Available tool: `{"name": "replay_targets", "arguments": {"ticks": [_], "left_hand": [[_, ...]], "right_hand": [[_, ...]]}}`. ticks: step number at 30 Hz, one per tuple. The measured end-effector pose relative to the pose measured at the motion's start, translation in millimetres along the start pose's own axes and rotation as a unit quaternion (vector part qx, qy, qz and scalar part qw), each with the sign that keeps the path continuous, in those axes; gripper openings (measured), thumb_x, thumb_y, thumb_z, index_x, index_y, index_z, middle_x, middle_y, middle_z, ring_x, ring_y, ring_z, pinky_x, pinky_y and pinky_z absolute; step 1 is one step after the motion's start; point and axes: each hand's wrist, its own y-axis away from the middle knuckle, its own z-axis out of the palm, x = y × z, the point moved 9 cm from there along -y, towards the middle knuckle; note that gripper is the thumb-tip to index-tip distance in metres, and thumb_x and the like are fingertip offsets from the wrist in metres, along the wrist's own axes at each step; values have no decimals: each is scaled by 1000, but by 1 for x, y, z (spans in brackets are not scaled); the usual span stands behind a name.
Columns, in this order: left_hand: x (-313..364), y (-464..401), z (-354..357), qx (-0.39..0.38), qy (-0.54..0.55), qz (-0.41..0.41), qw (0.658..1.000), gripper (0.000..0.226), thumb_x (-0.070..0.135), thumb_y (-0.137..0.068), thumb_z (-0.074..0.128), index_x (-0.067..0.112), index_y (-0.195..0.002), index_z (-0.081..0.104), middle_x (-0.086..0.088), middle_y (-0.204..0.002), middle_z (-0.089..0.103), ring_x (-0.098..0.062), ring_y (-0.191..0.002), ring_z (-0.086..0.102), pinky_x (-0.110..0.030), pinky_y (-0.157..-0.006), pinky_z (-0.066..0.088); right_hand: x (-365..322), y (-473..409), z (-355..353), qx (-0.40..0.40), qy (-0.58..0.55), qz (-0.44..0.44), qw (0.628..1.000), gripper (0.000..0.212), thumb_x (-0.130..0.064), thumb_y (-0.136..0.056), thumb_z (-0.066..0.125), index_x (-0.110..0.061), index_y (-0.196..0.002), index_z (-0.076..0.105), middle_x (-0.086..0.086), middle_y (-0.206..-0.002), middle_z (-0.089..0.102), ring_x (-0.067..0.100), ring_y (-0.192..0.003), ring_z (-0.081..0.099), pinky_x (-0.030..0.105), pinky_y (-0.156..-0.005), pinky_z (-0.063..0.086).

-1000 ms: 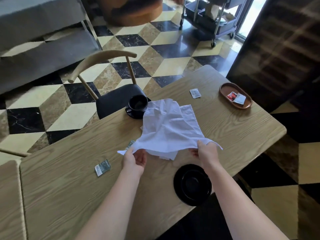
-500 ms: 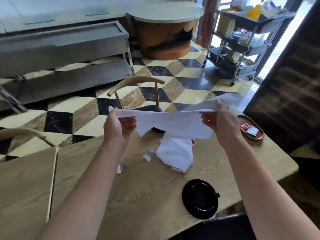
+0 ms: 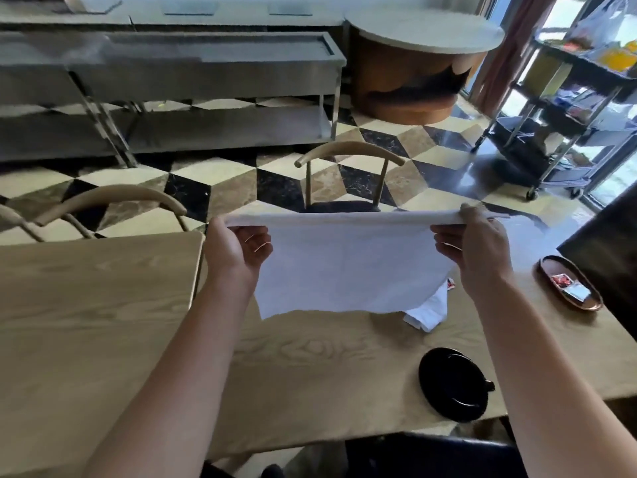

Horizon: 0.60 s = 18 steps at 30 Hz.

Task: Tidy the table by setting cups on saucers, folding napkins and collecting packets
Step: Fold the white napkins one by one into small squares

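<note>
A white napkin (image 3: pixel 344 267) was held taut above the worktop (image 3: pixel 103 322), its top corners pinched by the fingers of the left hand (image 3: pixel 234 257) and right hand (image 3: pixel 479 250). A second napkin (image 3: pixel 427 312) at 2 o'clock remained unfolded; a saucer (image 3: pixel 451 384) at 4 o'clock lacked its cup.

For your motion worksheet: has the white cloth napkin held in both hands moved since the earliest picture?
Yes. The white cloth napkin has risen off the light wooden table; it now hangs stretched above it.
</note>
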Motion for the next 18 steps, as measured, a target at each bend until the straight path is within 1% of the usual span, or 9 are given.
{"name": "replay_targets", "arguments": {"ticks": [3,5,6,9,12,13,15,16,18], "left_hand": [[3,1,-48,39,60,-41,997,43,28,-93,35,9,-65,61,-6,-50,56,-21,-45,50,-23,-49,40],[-8,3,-74,53,163,-114,979,54,28,-98,30,7,-58,60,-4,-46,52,-19,-37,49,-21,-49,41],[-14,5,-86,65,194,-139,969,53,24,-97,29,6,-59,61,-4,-45,52,-18,-35,49,-21,-49,42],[-14,6,-119,115,148,-132,973,44,9,-85,29,7,-58,64,-4,-46,51,-17,-34,45,-20,-46,43],[-3,-7,-146,174,19,-63,983,53,21,-85,31,10,-52,72,0,-45,46,-15,-37,40,-20,-45,38],[-5,-10,-151,186,-20,-78,979,52,23,-86,31,11,-55,72,1,-44,45,-15,-40,39,-21,-46,36],[-25,-15,-158,188,-22,-150,970,44,20,-87,31,11,-58,62,1,-41,44,-15,-44,37,-22,-49,33],[-31,-17,-162,188,-20,-159,969,40,18,-86,31,14,-54,55,2,-39,41,-15,-42,35,-20,-48,31],[-23,-30,-160,204,-25,-119,971,39,16,-80,33,18,-43,44,2,-39,33,-17,-34,29,-16,-44,27]], "right_hand": [[17,19,27,-9,-5,13,1000,25,-30,-99,49,-17,-82,60,2,-61,74,11,-51,65,21,-51,53],[30,29,46,-20,-11,23,999,25,-28,-98,50,-20,-78,63,3,-62,74,11,-50,65,23,-52,53],[37,33,56,-30,-13,33,999,25,-26,-97,49,-20,-78,65,4,-62,74,12,-49,65,24,-54,53],[61,35,78,-49,-34,73,996,20,-27,-97,49,-17,-92,66,4,-63,75,12,-49,64,25,-55,51],[79,21,89,-42,-12,89,995,23,-29,-94,48,-15,-99,65,2,-63,75,10,-49,65,21,-51,53],[87,17,95,-51,12,96,994,23,-29,-95,47,-14,-96,65,2,-62,75,9,-48,64,21,-51,53],[107,14,110,-80,77,124,986,25,-25,-96,44,-12,-86,63,1,-60,74,8,-46,63,22,-52,53],[117,13,113,-88,99,131,982,27,-23,-96,43,-11,-82,62,1,-58,73,7,-44,61,21,-51,53],[124,1,119,-86,98,123,984,28,-20,-95,41,-8,-78,60,1,-56,72,6,-41,59,17,-45,51]]}}
